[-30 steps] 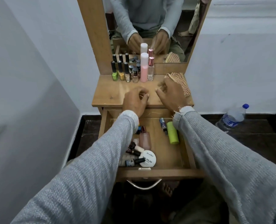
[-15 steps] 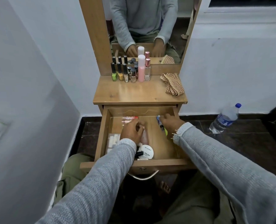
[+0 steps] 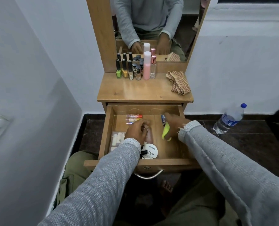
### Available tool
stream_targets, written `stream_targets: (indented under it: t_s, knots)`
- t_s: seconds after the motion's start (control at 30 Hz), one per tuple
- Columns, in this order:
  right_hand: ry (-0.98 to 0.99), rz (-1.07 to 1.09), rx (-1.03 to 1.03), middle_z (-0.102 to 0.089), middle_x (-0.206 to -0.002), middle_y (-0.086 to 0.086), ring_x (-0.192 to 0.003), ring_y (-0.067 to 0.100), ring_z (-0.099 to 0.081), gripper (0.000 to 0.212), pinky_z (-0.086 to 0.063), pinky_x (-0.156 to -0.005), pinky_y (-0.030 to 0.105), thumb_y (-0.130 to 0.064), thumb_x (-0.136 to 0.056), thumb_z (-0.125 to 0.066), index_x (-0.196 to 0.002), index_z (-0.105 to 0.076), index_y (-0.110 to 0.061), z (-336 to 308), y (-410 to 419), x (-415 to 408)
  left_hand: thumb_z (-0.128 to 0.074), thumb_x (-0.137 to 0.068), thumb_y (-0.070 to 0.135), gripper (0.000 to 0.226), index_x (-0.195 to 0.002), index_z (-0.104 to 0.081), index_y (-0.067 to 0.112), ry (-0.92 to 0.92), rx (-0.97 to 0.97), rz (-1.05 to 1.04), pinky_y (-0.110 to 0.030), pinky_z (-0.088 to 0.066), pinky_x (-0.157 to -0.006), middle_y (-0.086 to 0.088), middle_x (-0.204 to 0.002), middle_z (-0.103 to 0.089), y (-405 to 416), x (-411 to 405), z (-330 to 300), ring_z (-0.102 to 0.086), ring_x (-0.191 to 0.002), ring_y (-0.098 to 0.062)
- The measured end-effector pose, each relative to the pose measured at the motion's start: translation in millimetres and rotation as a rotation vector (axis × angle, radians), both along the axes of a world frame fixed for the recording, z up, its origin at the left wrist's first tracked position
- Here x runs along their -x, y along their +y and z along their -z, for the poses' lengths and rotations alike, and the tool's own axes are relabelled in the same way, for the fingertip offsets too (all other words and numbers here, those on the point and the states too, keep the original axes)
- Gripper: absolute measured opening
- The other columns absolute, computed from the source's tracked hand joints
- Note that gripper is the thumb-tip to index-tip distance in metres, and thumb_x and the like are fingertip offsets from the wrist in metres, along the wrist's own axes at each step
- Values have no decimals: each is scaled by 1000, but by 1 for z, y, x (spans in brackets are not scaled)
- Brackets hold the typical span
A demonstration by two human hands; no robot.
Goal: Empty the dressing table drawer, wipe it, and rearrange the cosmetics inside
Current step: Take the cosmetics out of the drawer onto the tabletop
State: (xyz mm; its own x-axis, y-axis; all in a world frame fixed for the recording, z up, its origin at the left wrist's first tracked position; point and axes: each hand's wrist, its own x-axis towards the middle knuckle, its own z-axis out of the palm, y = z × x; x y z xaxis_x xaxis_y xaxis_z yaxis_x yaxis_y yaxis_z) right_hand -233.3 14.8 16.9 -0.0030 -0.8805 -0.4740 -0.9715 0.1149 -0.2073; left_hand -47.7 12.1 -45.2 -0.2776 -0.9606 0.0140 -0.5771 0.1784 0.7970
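Note:
The wooden drawer (image 3: pixel 176 161) of the dressing table is pulled out. Both my hands are inside it. My left hand (image 3: pixel 136 132) curls its fingers on a pale pink bottle (image 3: pixel 149 137) in the drawer's middle. My right hand (image 3: pixel 173 125) grips a lime green tube (image 3: pixel 165 133), its fingertips by a blue item (image 3: pixel 163 117) at the back right. Also in the drawer lie lip gloss tubes (image 3: pixel 133 118), a clear box of white pads (image 3: pixel 117 139) and a round white tin (image 3: pixel 150 151) marked nail polish. My left sleeve hides dark bottles beside the tin.
On the tabletop (image 3: pixel 142 92) stand nail polish bottles (image 3: pixel 124 70), a pink spray bottle (image 3: pixel 147 66) and a perfume bottle (image 3: pixel 153 68) against the mirror (image 3: pixel 151 26); a checked cloth (image 3: pixel 178 82) lies at the right. A water bottle (image 3: pixel 228 119) lies on the dark floor. A wall closes the left.
Both hands dropped from the tabletop into the drawer. The drawer is pulled further out. My right hand has closed on the green tube, which has tilted up.

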Motion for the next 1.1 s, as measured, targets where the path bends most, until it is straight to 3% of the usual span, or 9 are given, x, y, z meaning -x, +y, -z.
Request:
stream_targets:
  t_s: [0.2,0.37,0.43,0.5,0.57,0.67,0.8,0.9,1.1]
  knots:
    - [-379,178,59,-50,-127,-1,-104,13,-48,86,-42,-81,20,-45,-70,-81,-137,-37,-15,-11,-7,11,-75,-76,14,46,-118,-57,19,30,33,113,-36,-51,-83,4,-102,-60,5,2,-2,-57,-90,-13]
    - [-647,279,-32,-56,-101,-5,-85,8,-62,69,-56,-76,31,-52,-70,-78,-122,-47,-18,-11,-7,-9,-75,-73,27,44,-112,-57,18,48,111,94,-42,-51,-80,1,-104,-60,3,4,0,-58,-94,-17]
    - [-750,249,-94,-63,-85,-1,-70,6,-62,38,-49,-70,28,-45,-80,-72,-101,-56,-17,-6,-6,-14,-72,-74,24,38,-109,-59,18,86,128,50,-43,-51,-79,2,-101,-62,1,3,0,-59,-93,-17]
    - [-889,274,-144,-67,-85,3,-81,15,-62,21,-44,-75,30,-43,-89,-61,-92,-59,-23,-4,-4,-19,-72,-74,23,35,-107,-62,16,126,129,10,-41,-52,-79,1,-99,-65,0,2,-1,-60,-91,-18]
    - [-938,350,-131,-66,-89,6,-87,19,-63,30,-47,-77,30,-50,-92,-53,-96,-58,-21,-2,-4,-18,-76,-74,22,34,-104,-63,13,154,126,-58,-32,-51,-78,2,-96,-65,-1,2,-4,-61,-88,-18]
    - [-763,315,80,-59,-80,6,-65,16,-57,23,-51,-62,35,-38,-94,-56,-94,-58,-15,4,-10,-7,-78,-76,25,31,-100,-64,12,203,109,-195,-26,-48,-74,1,-93,-65,-3,-1,-8,-59,-85,-16]
    - [-390,174,175,-64,-101,6,-82,20,-65,22,-53,-67,29,-27,-90,-62,-109,-63,-15,5,-6,-9,-75,-78,34,31,-99,-63,14,225,96,-303,-26,-49,-72,0,-97,-66,-6,-4,-10,-59,-85,-14]
    - [-360,81,121,-61,-115,7,-98,20,-59,43,-48,-80,28,-25,-88,-66,-127,-53,-13,4,1,-29,-73,-80,36,29,-97,-63,14,220,91,-377,-16,-43,-65,0,-95,-65,-6,-6,-14,-57,-82,-12]
    - [-383,61,-1,-61,-99,-1,-90,23,-62,57,-52,-74,33,-22,-76,-75,-121,-40,-24,27,-4,-58,-72,-79,44,34,-96,-63,16,223,65,-435,-32,-51,-71,-1,-95,-66,-8,-10,-11,-62,-83,-20]
